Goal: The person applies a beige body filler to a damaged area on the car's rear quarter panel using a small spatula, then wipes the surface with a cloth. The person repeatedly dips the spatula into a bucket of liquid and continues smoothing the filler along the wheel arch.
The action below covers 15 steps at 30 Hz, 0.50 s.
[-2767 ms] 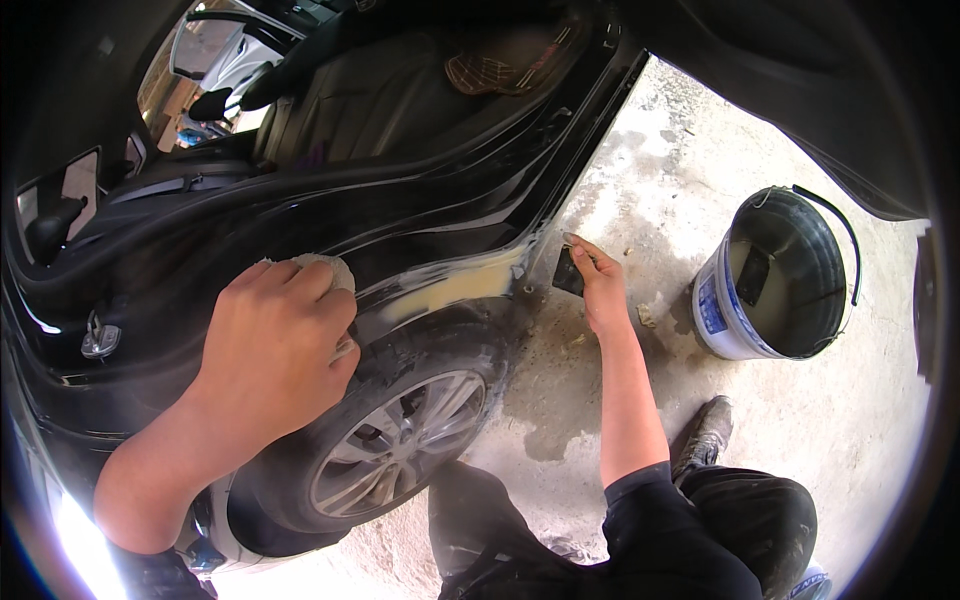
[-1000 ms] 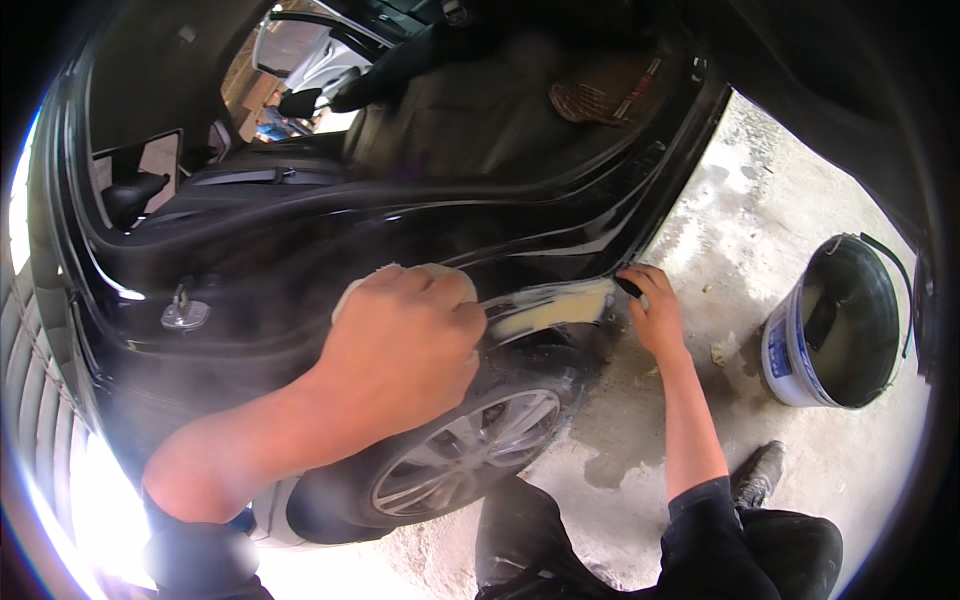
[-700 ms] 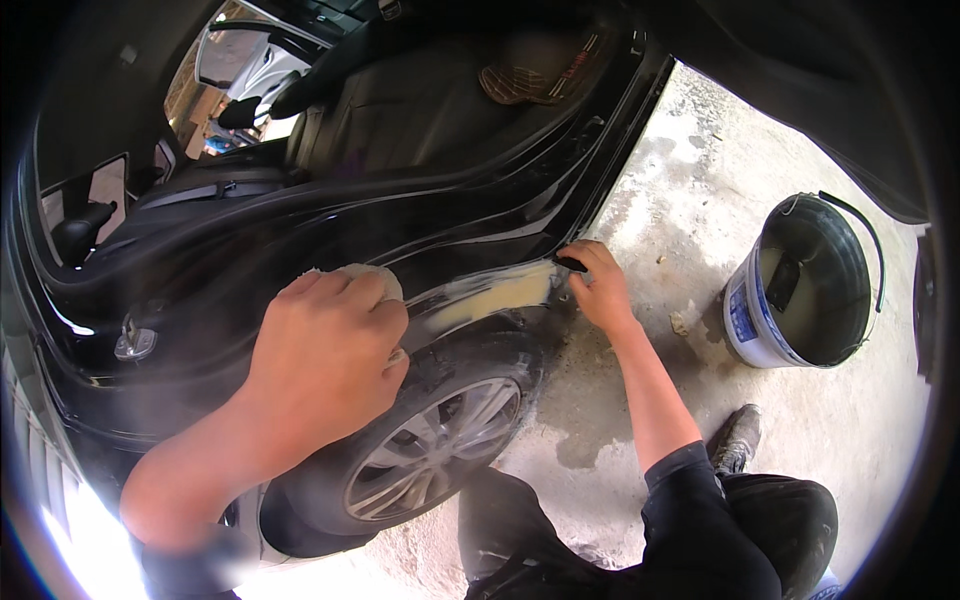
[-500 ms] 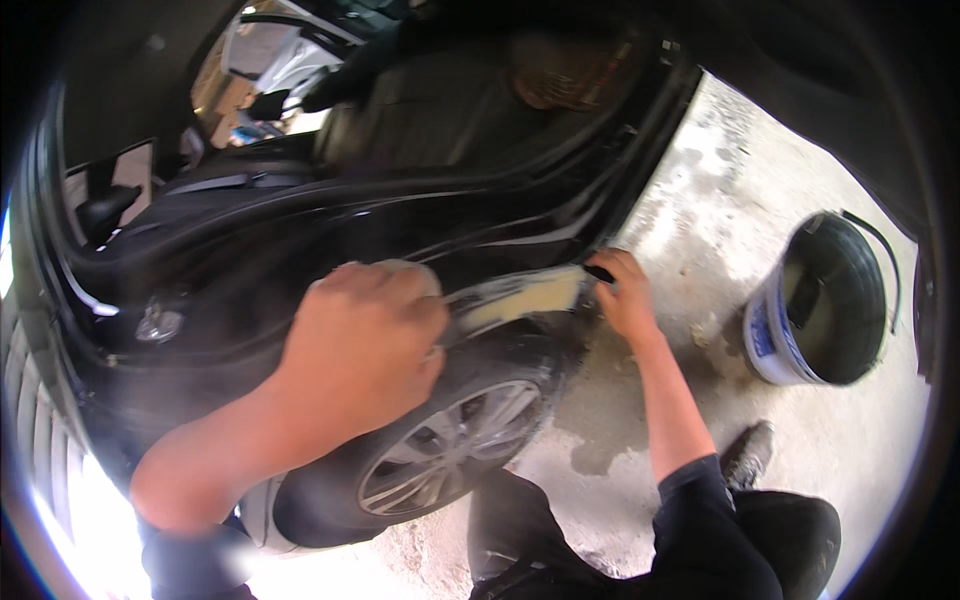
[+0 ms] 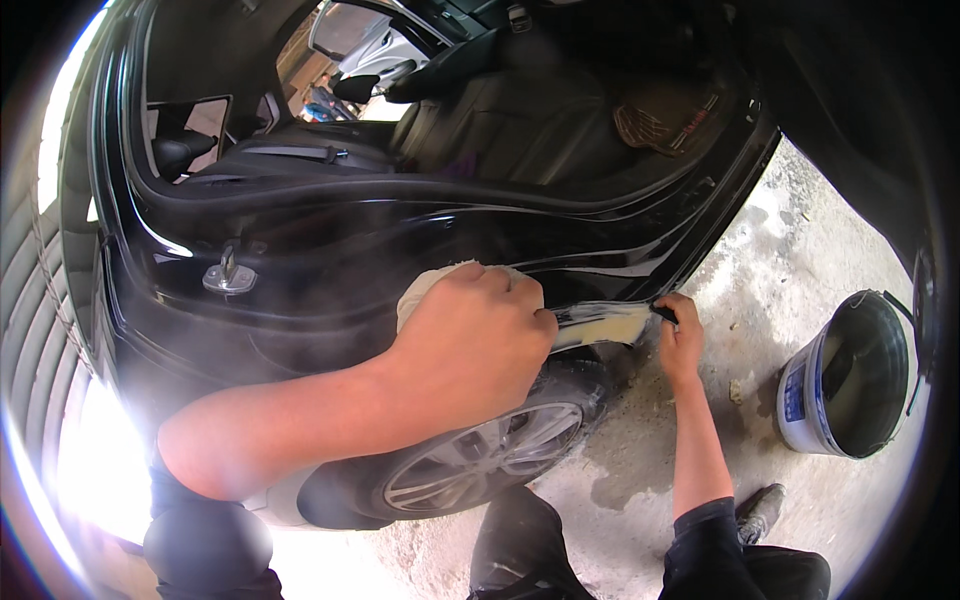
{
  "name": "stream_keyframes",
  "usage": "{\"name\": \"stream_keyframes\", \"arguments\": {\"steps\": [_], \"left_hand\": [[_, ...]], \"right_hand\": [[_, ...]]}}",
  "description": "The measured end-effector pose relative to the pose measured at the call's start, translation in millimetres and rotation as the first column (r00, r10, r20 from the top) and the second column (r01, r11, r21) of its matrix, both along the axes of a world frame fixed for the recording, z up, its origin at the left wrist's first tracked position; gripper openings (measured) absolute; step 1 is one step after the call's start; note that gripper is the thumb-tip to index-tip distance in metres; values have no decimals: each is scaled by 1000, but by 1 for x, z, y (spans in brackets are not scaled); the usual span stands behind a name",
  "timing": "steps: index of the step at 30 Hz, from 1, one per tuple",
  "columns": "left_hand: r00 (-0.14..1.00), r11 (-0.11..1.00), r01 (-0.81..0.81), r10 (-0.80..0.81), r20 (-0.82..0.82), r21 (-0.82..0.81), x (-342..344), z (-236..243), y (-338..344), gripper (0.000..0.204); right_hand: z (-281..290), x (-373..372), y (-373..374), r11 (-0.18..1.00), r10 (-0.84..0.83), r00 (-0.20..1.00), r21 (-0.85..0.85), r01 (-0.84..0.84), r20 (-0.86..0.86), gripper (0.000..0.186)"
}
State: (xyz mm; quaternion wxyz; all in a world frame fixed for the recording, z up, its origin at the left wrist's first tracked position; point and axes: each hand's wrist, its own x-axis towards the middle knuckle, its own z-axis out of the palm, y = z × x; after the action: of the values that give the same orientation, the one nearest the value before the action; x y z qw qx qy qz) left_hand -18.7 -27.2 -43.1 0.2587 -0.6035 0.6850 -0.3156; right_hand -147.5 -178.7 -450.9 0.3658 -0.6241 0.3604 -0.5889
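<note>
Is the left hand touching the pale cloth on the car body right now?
Touching. The head view shows the left hand closed over the pale cloth, whose edge sticks out from under the knuckles against the black car body.

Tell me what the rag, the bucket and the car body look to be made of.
Rag: soft pale cloth, bunched under the left hand. Bucket: probably plastic, with a white wall, dark inside and a thin wire handle. Car body: glossy black painted panel, likely metal, mirroring light; the pale patch by the right hand looks matte, like filler.
</note>
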Motion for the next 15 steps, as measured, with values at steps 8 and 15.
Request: {"name": "stream_keyframes", "arguments": {"steps": [8, 15], "left_hand": [[998, 999, 22, -21, -52, 32, 0, 0, 0, 18], [1000, 1000, -7, 7, -21, -9, 1, -1, -2, 18]], "right_hand": [[10, 6, -3, 998, -29, 1000, -48, 28, -9, 32], [16, 12, 13, 993, -47, 999, -114, 45, -12, 28]]}}
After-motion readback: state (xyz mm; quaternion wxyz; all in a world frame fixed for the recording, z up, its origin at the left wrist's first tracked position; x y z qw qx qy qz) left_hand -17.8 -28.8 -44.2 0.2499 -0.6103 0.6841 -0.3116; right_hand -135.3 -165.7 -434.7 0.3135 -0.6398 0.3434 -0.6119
